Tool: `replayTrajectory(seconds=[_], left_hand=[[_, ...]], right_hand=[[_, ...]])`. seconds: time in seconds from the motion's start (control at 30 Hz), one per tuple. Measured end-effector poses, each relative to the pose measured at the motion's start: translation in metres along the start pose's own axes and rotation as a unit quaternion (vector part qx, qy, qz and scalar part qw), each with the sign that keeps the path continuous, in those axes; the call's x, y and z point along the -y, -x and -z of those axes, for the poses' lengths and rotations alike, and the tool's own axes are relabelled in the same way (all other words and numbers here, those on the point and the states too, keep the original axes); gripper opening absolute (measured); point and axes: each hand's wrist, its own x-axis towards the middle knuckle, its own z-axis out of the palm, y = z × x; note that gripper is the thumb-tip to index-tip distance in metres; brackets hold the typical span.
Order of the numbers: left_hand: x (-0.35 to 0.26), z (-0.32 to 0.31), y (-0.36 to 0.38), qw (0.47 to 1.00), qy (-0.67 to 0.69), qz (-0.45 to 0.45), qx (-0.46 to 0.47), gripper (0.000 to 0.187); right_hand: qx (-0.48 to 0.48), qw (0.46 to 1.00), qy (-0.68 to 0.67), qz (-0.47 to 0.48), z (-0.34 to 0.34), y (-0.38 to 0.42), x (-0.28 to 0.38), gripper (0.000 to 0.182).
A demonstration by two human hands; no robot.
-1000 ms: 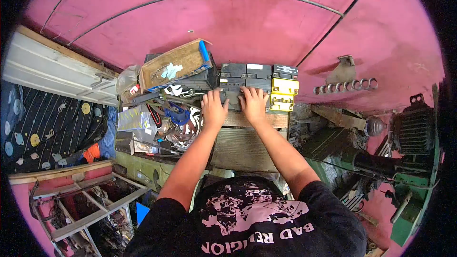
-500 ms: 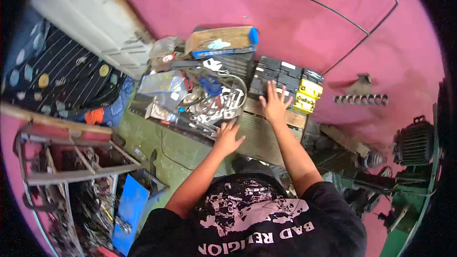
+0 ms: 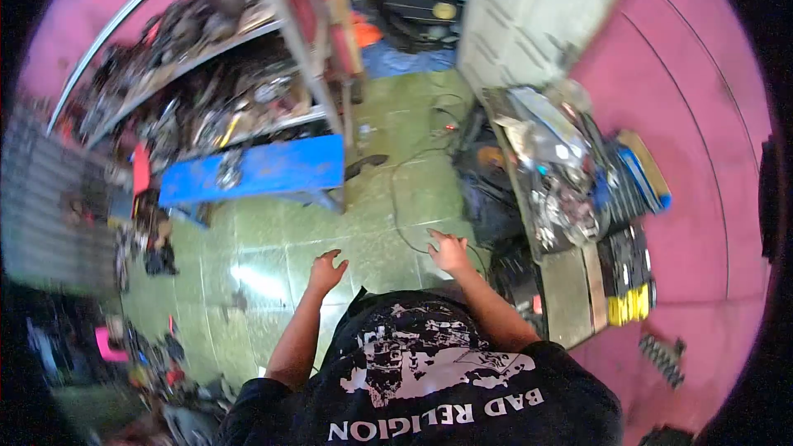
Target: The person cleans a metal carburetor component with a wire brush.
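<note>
My left hand (image 3: 328, 271) hangs over the green tiled floor (image 3: 314, 235) with its fingers apart and holds nothing. To its right, my right hand (image 3: 448, 253) is likewise empty, fingers loosely spread, in front of the workbench (image 3: 567, 293). Neither hand touches anything. On the bench lies a pile of metal parts and tools (image 3: 570, 206). Black cases (image 3: 626, 256) and yellow boxes (image 3: 630, 306) stand at its wall side.
A blue bench (image 3: 256, 167) with a small metal part (image 3: 230, 169) on it stands ahead left, before a shelf rack (image 3: 182, 74) crammed with parts. A thin cable (image 3: 395, 198) runs over the floor. A white door (image 3: 541, 16) is at the back.
My view has swung left, away from the workbench toward the blue bench and shelves. Both hands have left the bench; my right hand was over the black cases, my left by its front edge.
</note>
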Motion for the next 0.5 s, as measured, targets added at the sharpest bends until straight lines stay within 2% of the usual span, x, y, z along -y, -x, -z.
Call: replayTrajectory(seconds=[0.03, 0.07, 0.13, 0.2, 0.27, 0.3, 0.37, 0.5], left_hand=[[0.025, 0.014, 0.02, 0.999, 0.002, 0.027, -0.024, 0.046], [0.048, 0.024, 0.041, 0.998, 0.01, 0.051, -0.045, 0.046], [0.087, 0.041, 0.082, 0.988, 0.007, 0.131, -0.083, 0.047], [0.122, 0.042, 0.126, 0.972, 0.018, 0.216, -0.094, 0.049], [0.147, 0.033, 0.164, 0.961, 0.041, 0.256, -0.098, 0.051], [0.162, 0.023, 0.18, 0.953, 0.048, 0.279, -0.108, 0.053], [0.162, 0.018, 0.201, 0.934, 0.078, 0.329, -0.118, 0.054], [0.166, 0.008, 0.21, 0.903, 0.127, 0.388, -0.131, 0.053]], right_hand=[[0.012, 1.0, -0.016, -0.017, -0.016, -0.01, 0.007, 0.049], [0.027, 1.0, -0.004, 0.009, -0.031, -0.019, 0.012, 0.049], [-0.002, 0.999, -0.036, -0.006, -0.057, -0.037, 0.018, 0.042], [0.002, 0.999, -0.048, 0.017, -0.082, -0.055, 0.017, 0.039], [0.0, 0.998, -0.062, 0.032, -0.093, -0.069, 0.026, 0.036], [-0.002, 0.998, -0.062, 0.006, -0.094, -0.076, 0.034, 0.033], [0.004, 0.998, -0.055, -0.011, -0.101, -0.093, 0.033, 0.031], [0.076, 0.994, 0.081, -0.007, -0.143, -0.125, -0.017, 0.024]])
